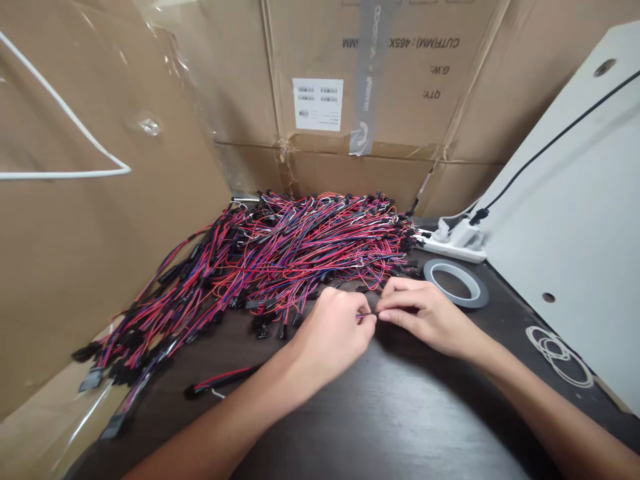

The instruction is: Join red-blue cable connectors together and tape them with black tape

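Over the dark tabletop [400,413], my left hand [337,327] and my right hand [425,313] meet, fingertips almost touching. My left hand pinches a thin wire harness [216,383] whose red and black wires and black connector end stick out to the left beneath my forearm. At its other end, the right thumb and fingers close on a small dark part of it, mostly hidden by the fingertips. Just behind both hands lies a large heap of similar wire harnesses [320,247], red, blue and black, with black connectors.
A roll of grey tape [457,283] lies right of my right hand. Behind it sits a white power strip [450,248] with plugs. A coiled pale cord [559,357] lies near the white panel [575,173]. Cardboard boxes [240,73] wall off the back and left.
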Demonstrator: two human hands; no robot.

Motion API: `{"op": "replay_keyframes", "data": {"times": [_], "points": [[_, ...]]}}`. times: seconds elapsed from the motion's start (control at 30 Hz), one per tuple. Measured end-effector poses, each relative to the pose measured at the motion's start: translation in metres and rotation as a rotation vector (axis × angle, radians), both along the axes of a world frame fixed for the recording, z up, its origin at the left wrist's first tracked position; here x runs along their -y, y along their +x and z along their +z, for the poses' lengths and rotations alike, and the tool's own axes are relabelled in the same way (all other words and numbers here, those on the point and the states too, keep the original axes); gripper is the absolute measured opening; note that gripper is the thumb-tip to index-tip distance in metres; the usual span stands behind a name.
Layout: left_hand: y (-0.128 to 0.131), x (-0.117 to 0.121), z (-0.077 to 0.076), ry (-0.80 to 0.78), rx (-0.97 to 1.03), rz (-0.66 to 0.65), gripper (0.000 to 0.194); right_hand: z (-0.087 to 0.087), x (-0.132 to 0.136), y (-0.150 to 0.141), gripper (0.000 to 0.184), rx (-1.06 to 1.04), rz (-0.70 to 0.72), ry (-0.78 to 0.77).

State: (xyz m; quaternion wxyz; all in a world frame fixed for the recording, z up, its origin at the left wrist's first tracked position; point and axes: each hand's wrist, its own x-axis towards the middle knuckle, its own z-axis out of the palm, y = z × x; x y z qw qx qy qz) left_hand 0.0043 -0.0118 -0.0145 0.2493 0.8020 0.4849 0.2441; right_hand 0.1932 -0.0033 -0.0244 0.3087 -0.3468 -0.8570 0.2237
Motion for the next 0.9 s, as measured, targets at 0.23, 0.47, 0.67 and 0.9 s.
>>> {"op": "replay_keyframes", "data": {"times": [0.23,0.47,0.67,0.9], "points": [[-0.001,0.0,-0.003,0.045,0.058,-0.036,0.014,0.001,0.001,0.0,0.022,0.048,0.027,-0.018],[-0.001,-0.001,0.0,0.031,0.074,-0.123,0.024,0.005,0.003,-0.001,0.024,0.076,0.053,-0.04],[-0.001,-0.003,0.01,-0.104,0.066,-0.102,0.023,0.005,0.003,-0.001,0.022,0.074,0.072,-0.043],[-0.003,-0.008,0.011,-0.376,0.125,-0.085,0.015,0.008,0.007,-0.003,0.02,0.077,0.003,-0.081]]}}
